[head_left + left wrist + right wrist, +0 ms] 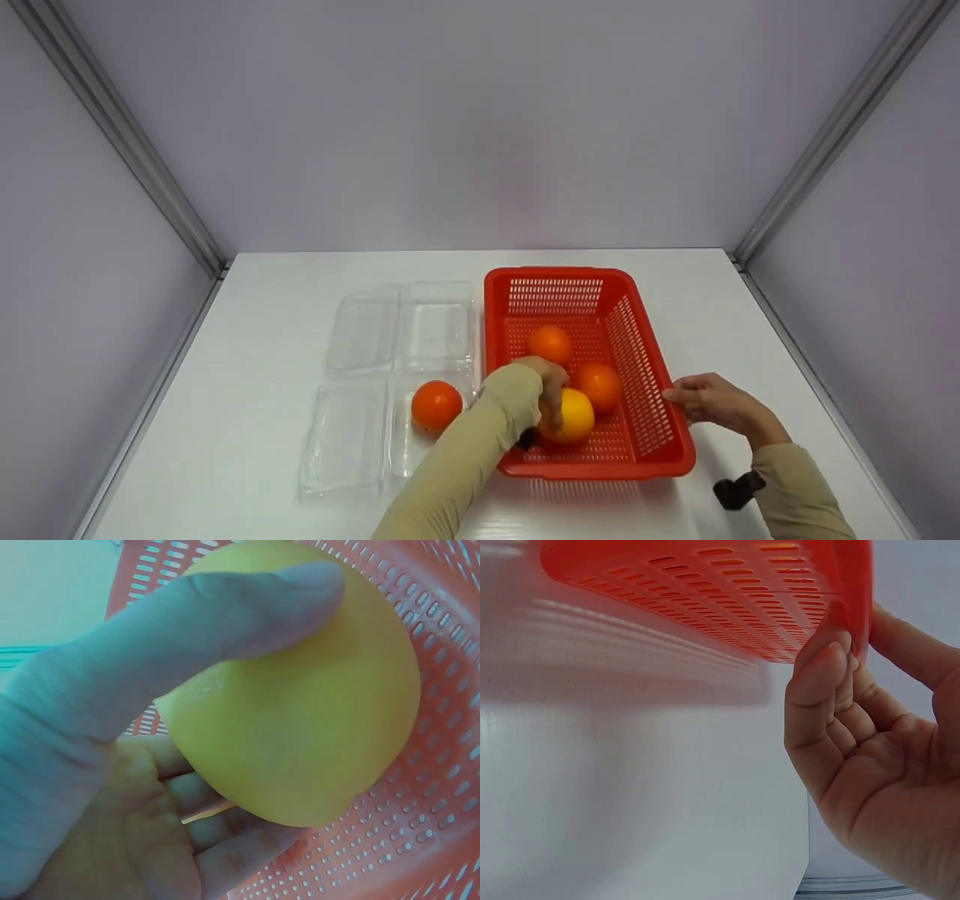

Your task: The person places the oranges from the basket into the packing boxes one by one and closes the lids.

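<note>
With the fingers of our left hand [550, 384] we grip a yellow fruit [576, 417]; the left wrist view shows the thumb laid across one side and the other fingers reaching round beneath. The fruit sits inside the red basket [592, 471], towards its near end; whether it touches the basket's floor we cannot tell. We would expect it to be fairly weighty for its bulk, firm with slight give, and a little slick in the skin, so a broad hold round its widest part should suit it better than fingertips alone. Hard squeezing might bruise it.

With our right hand [716, 406] we pinch the basket's right rim, thumb on one side, curled fingers on the other. The basket looks thin and light, probably somewhat flexible, and that rim is a sensible place to steady it.

Beyond the yellow fruit lie a near orange [600, 388] and a far orange [550, 345]. Left of the basket, on the white counter [202, 427], we see a front clear container [349, 439] holding a red-orange fruit [436, 406], and a back clear container [439, 330], both likely flimsy.
</note>
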A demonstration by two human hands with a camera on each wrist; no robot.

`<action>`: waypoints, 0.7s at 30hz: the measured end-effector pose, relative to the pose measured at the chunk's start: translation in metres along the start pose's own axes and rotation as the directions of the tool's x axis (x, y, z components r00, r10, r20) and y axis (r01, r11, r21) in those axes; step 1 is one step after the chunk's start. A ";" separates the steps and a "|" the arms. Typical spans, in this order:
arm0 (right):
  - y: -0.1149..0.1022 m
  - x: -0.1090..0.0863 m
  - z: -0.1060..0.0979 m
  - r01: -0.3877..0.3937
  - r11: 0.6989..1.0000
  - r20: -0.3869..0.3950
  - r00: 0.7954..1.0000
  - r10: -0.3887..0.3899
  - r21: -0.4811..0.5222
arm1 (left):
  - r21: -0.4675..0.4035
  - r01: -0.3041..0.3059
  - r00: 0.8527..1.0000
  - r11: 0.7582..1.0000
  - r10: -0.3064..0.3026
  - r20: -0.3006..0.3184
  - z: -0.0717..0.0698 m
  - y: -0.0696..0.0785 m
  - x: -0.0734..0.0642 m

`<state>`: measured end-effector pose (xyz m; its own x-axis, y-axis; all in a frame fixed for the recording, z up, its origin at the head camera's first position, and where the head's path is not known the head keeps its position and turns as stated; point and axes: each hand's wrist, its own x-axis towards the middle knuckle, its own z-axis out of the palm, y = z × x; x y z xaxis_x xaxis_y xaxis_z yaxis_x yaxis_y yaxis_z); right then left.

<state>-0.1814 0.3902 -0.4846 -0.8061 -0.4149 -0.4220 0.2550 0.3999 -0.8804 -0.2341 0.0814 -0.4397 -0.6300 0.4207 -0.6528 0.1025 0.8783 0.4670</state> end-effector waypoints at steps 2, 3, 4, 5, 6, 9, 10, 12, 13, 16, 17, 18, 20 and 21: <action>0.000 0.000 0.000 -0.003 1.000 -0.004 1.000 0.003 0.000 | 0.091 -0.021 1.000 0.996 0.020 0.010 -0.001 0.000 0.001; 0.000 -0.001 0.000 -0.004 1.000 -0.006 1.000 0.004 0.000 | 0.196 -0.060 0.998 0.979 0.058 0.014 -0.001 0.000 0.002; 0.000 -0.001 0.000 -0.003 1.000 -0.006 1.000 0.003 0.001 | 0.248 -0.078 0.997 0.966 0.075 0.022 -0.002 0.000 0.002; 0.000 -0.001 0.000 -0.002 1.000 -0.006 1.000 0.002 0.001 | 0.305 -0.100 0.995 0.947 0.094 0.032 -0.002 0.000 0.003; 0.000 -0.001 0.000 0.001 1.000 -0.003 1.000 -0.001 0.002 | 0.370 -0.120 0.993 0.921 0.114 0.037 -0.003 0.000 0.004; 0.000 -0.001 -0.001 0.009 1.000 0.007 1.000 -0.009 0.008 | 0.442 -0.145 0.989 0.885 0.137 0.049 -0.005 0.000 0.006; 0.001 0.000 -0.001 0.010 1.000 0.011 1.000 -0.010 0.012 | 0.451 -0.157 0.987 0.878 0.147 0.058 -0.005 0.000 0.007; 0.001 0.000 -0.001 0.013 1.000 0.020 1.000 -0.013 0.018 | 0.444 -0.172 0.985 0.880 0.156 0.072 -0.007 0.000 0.009; 0.001 0.000 -0.001 0.012 1.000 0.023 1.000 -0.012 0.020 | 0.422 -0.176 0.984 0.890 0.155 0.082 -0.007 0.000 0.010; 0.001 0.001 -0.001 0.011 1.000 0.025 1.000 -0.011 0.023 | 0.366 -0.184 0.982 0.912 0.154 0.109 -0.009 0.000 0.013; 0.001 0.001 -0.001 0.012 1.000 0.026 1.000 -0.012 0.022 | 0.353 -0.184 0.982 0.917 0.153 0.115 -0.010 -0.001 0.013; 0.001 0.001 -0.001 0.013 1.000 0.026 1.000 -0.013 0.021 | 0.342 -0.187 0.981 0.921 0.155 0.121 -0.010 -0.001 0.014; 0.001 0.001 -0.001 0.017 1.000 0.027 0.999 -0.017 0.021 | 0.327 -0.192 0.979 0.925 0.160 0.125 -0.011 -0.002 0.015; 0.001 0.001 -0.001 0.020 1.000 0.029 0.999 -0.020 0.021 | 0.328 -0.193 0.979 0.925 0.162 0.122 -0.011 -0.002 0.015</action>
<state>-0.1824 0.3907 -0.4857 -0.7951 -0.4466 -0.4103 0.2505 0.3743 -0.8928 -0.2522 0.0829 -0.4438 -0.5066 0.5816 -0.6365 0.4689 0.8053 0.3627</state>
